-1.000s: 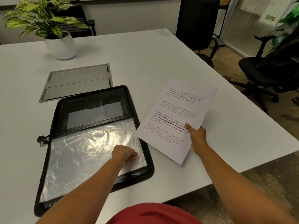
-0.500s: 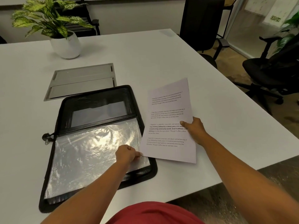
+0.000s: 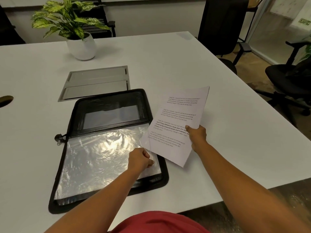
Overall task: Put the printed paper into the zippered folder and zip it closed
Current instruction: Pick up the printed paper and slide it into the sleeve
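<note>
Black folder [image 3: 109, 101]: lies open and flat on the white table [image 3: 168, 64], unzipped, at 6 o'clock of the tabletop.
Sleeve [image 3: 101, 158]: clear crinkled plastic that covers the folder's near half and glares under the light.
Zip pull [image 3: 58, 138]: hangs off the folder's 9 o'clock edge and rests on the table.
Paper [image 3: 176, 118]: one printed sheet, text up, at 3 o'clock of the folder. It is held off the table and tilted. Its near-left corner overlaps the sleeve's 3 o'clock edge.
Right hand [image 3: 197, 137]: grips the paper's 4 o'clock edge, thumb on top.
Left hand [image 3: 140, 159]: fingers curled, pinches the sleeve's edge at its 4 o'clock corner, just beside the paper's corner.
Hatch [image 3: 97, 81]: grey metal panel, flush in the table, just beside the folder at 12 o'clock.
Plant [image 3: 70, 22]: in a white pot at 11 o'clock of the folder, well apart.
Chairs [image 3: 222, 26]: black, off the table at 1 to 3 o'clock.
</note>
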Demonstrator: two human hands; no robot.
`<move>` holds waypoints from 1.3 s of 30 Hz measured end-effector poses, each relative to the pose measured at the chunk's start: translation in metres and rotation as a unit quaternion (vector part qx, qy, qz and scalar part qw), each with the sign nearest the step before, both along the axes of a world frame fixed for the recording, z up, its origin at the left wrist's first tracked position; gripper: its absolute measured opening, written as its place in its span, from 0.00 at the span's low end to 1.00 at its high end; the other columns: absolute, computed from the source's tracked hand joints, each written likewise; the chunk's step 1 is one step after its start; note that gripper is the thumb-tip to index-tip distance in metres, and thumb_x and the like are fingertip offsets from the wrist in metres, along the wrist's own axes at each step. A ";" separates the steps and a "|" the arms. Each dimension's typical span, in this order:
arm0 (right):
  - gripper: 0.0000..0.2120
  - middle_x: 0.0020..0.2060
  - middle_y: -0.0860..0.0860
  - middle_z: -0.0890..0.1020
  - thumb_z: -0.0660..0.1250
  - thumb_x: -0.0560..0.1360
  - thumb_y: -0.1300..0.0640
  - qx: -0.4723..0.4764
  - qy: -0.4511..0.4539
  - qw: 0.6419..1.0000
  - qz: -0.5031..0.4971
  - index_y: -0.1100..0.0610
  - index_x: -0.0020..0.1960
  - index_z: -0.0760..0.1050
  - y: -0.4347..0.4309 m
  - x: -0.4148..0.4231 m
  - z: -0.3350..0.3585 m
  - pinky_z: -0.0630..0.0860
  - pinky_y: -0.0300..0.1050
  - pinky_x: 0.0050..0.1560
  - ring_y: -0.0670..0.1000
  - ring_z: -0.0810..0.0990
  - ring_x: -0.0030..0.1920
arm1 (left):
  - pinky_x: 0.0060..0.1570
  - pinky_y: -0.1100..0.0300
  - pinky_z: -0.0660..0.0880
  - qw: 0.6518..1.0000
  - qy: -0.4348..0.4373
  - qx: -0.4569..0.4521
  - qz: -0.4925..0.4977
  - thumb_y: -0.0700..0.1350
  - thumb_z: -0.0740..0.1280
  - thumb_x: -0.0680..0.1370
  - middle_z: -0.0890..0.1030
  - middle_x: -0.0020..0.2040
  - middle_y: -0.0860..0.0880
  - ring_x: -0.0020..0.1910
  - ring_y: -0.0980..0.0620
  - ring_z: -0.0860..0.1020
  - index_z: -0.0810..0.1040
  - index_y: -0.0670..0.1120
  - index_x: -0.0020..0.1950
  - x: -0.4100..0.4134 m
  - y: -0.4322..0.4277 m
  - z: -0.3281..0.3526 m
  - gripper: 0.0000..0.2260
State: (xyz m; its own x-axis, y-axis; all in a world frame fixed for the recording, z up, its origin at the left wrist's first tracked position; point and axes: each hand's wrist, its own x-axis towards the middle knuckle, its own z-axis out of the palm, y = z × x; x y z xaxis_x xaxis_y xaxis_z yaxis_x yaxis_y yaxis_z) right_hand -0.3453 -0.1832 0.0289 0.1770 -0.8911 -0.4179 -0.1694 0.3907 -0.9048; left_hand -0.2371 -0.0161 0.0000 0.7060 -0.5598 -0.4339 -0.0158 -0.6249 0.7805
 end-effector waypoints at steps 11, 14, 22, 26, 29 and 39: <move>0.14 0.58 0.59 0.79 0.64 0.76 0.64 0.040 -0.032 0.991 -0.123 0.62 0.61 0.74 0.019 0.019 -0.006 0.74 0.45 0.50 0.59 0.79 0.55 | 0.34 0.60 0.79 1.000 -0.017 -0.006 -0.024 0.28 0.73 0.65 0.75 0.28 0.46 0.27 0.51 0.77 0.71 0.42 0.31 -0.002 0.006 0.001 0.14; 0.13 0.57 0.58 0.80 0.63 0.76 0.64 0.042 -0.035 0.989 -0.136 0.62 0.61 0.74 0.028 0.024 -0.009 0.75 0.46 0.51 0.58 0.79 0.55 | 0.31 0.63 0.76 0.999 -0.023 -0.002 -0.031 0.29 0.73 0.65 0.75 0.28 0.46 0.27 0.51 0.77 0.71 0.43 0.31 -0.007 0.009 0.002 0.14; 0.12 0.57 0.59 0.80 0.61 0.78 0.63 0.043 -0.036 0.984 -0.169 0.62 0.61 0.74 0.045 0.031 -0.012 0.74 0.46 0.48 0.55 0.78 0.49 | 0.25 0.70 0.72 0.999 -0.044 -0.009 -0.026 0.29 0.72 0.65 0.75 0.28 0.49 0.25 0.55 0.76 0.70 0.44 0.30 -0.016 0.014 0.006 0.14; 0.12 0.57 0.59 0.80 0.61 0.78 0.63 0.034 -0.031 0.983 -0.178 0.61 0.61 0.74 0.055 0.033 -0.013 0.73 0.43 0.46 0.56 0.80 0.51 | 0.30 0.68 0.71 0.997 -0.076 -0.008 -0.026 0.30 0.70 0.65 0.74 0.29 0.51 0.28 0.56 0.74 0.70 0.45 0.29 -0.022 0.015 0.006 0.13; 0.12 0.57 0.60 0.80 0.61 0.78 0.63 0.033 -0.029 0.981 -0.187 0.62 0.61 0.74 0.059 0.035 -0.014 0.73 0.43 0.47 0.59 0.80 0.55 | 0.31 0.69 0.70 0.995 -0.096 -0.005 -0.024 0.31 0.69 0.65 0.74 0.29 0.53 0.30 0.57 0.73 0.70 0.46 0.29 -0.026 0.016 0.006 0.13; 0.12 0.57 0.59 0.80 0.60 0.79 0.61 0.038 -0.035 0.984 -0.173 0.61 0.62 0.73 0.064 0.036 -0.020 0.78 0.48 0.47 0.60 0.81 0.53 | 0.24 0.72 0.65 0.993 -0.114 -0.003 -0.010 0.31 0.69 0.64 0.72 0.28 0.53 0.27 0.58 0.69 0.67 0.46 0.30 -0.035 0.019 0.007 0.14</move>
